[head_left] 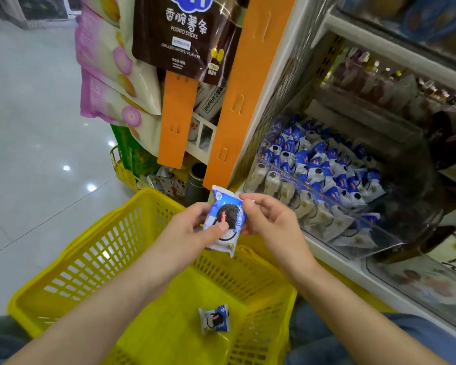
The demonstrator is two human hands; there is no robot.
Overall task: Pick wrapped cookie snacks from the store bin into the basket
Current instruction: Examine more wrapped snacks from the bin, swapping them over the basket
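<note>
Both hands hold one cookie pack [225,219] above basket [95,248]. Left hand [192,227] pinches pack's 9 o'clock edge, thumb on front. Right hand [267,219] pinches 3 o'clock edge. Second pack [214,319] on basket floor, 6 o'clock of held one. Bin [353,219] of packs at 3 o'clock.

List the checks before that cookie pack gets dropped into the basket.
1. Grip on held cookie pack: left hand thumb presses its front, right hand pinches its top edge. ok
2. Held pack over the yellow basket opening: it appears near the far rim. cannot tell
3. Landing room: only one loose cookie pack on the basket floor. ok
4. Wrapper front shows no tear. ok
5. Stock: clear bin holds many more packs. ok
</note>
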